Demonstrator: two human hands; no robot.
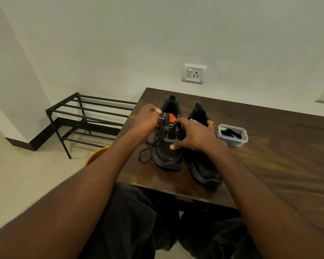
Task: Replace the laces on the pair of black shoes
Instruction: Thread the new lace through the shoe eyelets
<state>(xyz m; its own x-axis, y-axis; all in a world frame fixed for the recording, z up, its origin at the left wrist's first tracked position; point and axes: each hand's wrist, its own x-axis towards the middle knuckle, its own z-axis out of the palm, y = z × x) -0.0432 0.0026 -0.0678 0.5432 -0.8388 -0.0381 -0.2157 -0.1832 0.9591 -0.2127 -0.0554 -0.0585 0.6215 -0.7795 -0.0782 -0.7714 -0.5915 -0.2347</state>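
1. On the dark wooden table [269, 146] stand two black shoes side by side, toes toward the person, heels toward the far wall.
2. Over the left shoe [168, 154] the left hand [148, 122] has its fingers curled, pinching the black lace [148, 148] at the shoe's left upper eyelets; loose lace trails down off that side onto the table.
3. From the right, the right hand [193, 135] lies spread across the left shoe's tongue, thumb pressed on its vamp, fingers reaching the orange insole area.
4. Just right of it, the right shoe [202, 165] sits partly hidden under that hand.
5. Farther right, near the shoes, a clear plastic container [232, 136] holds dark laces.
6. Left of the table, on the floor, stands a black metal rack [86, 116], and an orange bowl [95, 156] shows beside the left forearm.
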